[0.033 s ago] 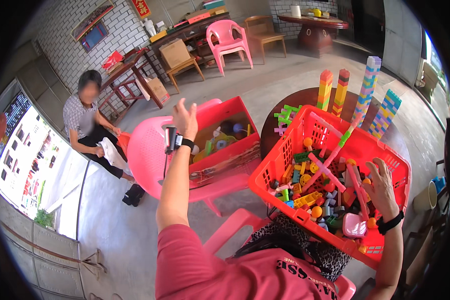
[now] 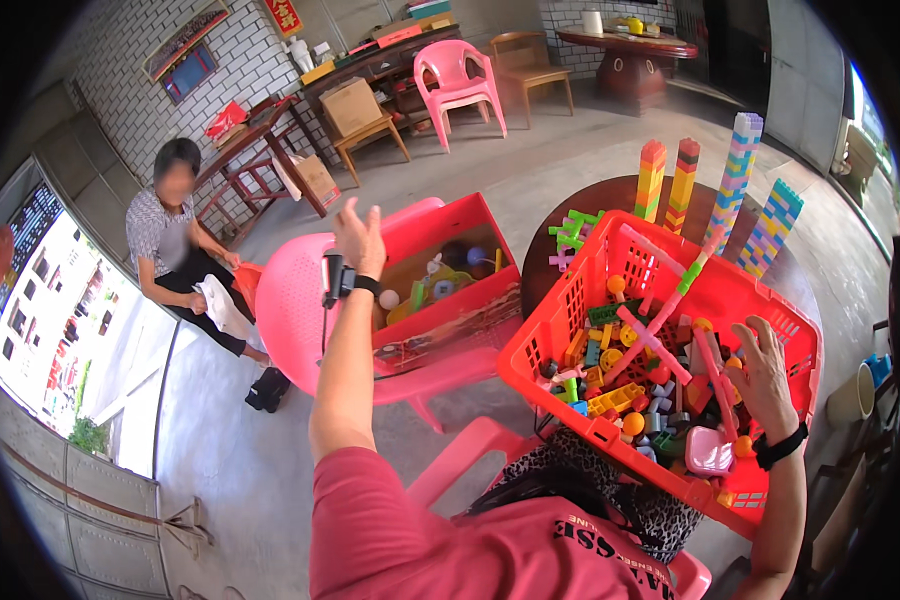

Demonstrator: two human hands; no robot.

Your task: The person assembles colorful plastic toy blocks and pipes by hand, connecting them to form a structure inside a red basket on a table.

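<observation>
My left hand [image 2: 358,240] is raised beside the red box [image 2: 490,220], fingers apart and holding nothing. That box rests on a pink plastic chair [image 2: 290,300] and has balls and other toys inside. My right hand [image 2: 765,385] hangs over the right side of a red plastic basket [image 2: 530,345], its fingers spread and slightly curled, with no toy visible in them. Colourful toy pieces fill the basket, among them an orange ball [image 2: 633,424], a pink rounded box [image 2: 709,452] and long pink connector sticks [image 2: 655,345] joined in a cross. Its near edge is by my lap.
Several block towers [image 2: 738,180] stand on a dark round table [image 2: 610,195] behind the basket, next to green and pink connector pieces [image 2: 573,236]. At the left, a person [image 2: 175,240] sits holding a white cloth [image 2: 222,305]. Another pink chair [image 2: 458,85] stands farther back.
My left hand has shifted slightly left, and its wrist has turned a little. My right hand and the basket have not visibly moved.
</observation>
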